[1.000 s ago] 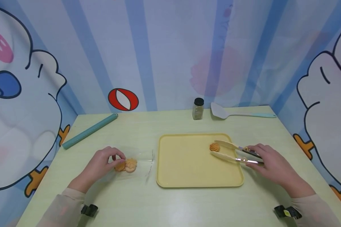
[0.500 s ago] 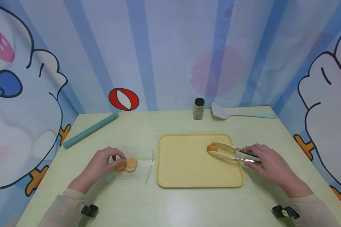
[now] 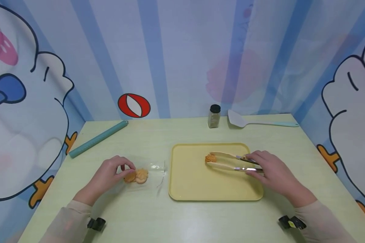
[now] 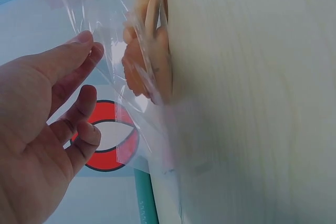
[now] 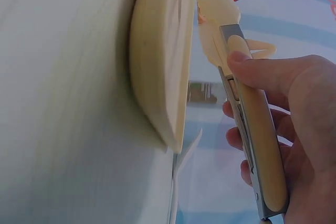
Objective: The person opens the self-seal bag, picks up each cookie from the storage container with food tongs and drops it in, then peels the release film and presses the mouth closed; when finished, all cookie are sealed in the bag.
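My left hand (image 3: pixel 114 173) pinches the edge of a clear plastic bag (image 4: pixel 113 40) between thumb and forefinger. Several golden cookies (image 3: pixel 141 176) lie inside the bag, on the left of the table. In the left wrist view the film is lifted away from the cookies (image 4: pixel 149 56). My right hand (image 3: pixel 270 172) grips a pair of tongs (image 3: pixel 241 168) with cream tips and metal arms. At the tips of the tongs, above the yellow tray (image 3: pixel 188 189), is a swirled cookie (image 3: pixel 210 158). In the right wrist view the tips hide most of that cookie.
A teal rolling pin (image 3: pixel 98 139) lies at the back left. A small jar (image 3: pixel 214 116) with a black lid stands behind the tray, and a spatula (image 3: pixel 237 119) with a light teal handle lies to its right. Printed curtains enclose the table (image 3: pixel 140 219).
My right hand has moved left over the tray, carrying the tongs and the swirled cookie from its right part toward the middle. The left hand has stayed at the bag.
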Demonstrator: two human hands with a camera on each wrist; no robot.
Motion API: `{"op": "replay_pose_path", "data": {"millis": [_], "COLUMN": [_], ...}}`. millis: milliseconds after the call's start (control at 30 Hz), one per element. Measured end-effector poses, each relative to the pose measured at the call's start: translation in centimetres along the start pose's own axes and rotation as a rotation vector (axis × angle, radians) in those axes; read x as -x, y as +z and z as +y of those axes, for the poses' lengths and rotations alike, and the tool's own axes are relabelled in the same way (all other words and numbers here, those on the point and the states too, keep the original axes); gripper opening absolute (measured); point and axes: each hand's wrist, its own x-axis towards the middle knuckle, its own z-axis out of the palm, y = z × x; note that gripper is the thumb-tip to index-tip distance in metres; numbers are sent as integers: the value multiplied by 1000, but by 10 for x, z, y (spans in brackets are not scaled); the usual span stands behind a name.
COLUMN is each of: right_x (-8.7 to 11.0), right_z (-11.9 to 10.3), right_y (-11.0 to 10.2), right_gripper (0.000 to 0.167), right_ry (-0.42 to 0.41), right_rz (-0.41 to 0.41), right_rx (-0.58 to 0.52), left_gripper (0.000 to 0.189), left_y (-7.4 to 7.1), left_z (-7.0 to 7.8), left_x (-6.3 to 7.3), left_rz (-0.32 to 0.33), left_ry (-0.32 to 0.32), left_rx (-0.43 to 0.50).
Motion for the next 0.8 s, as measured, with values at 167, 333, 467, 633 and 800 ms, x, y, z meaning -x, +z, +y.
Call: {"op": "replay_pose_path", "data": {"millis": [167,333,467,633,800], "right_x": [-16,-32,-44,-56,-68], "right_z": [-14,-33,-47,-65,-80], "right_y": [3,9,15,21,29], "right_gripper": [46,46,48,48,47], "right_ry": [-46,-82,-103,-150,-201], "right_rz": [-9,-14,-11,-27,-62], "right_rx": [-30,-74,-105,-150,-181], "left_gripper": [13,12,12,13,12], "left_y": [0,0,0,-1,-2], "left_z": [1,2,1,1,2], "left_x": [-1,-2,-3,-1,-2], "left_rz": [-4,-3,5,10,4], "left_ry": [-9,-9,-4,-10,-27], "left_rx": [2,2,-4,-5,2]}}
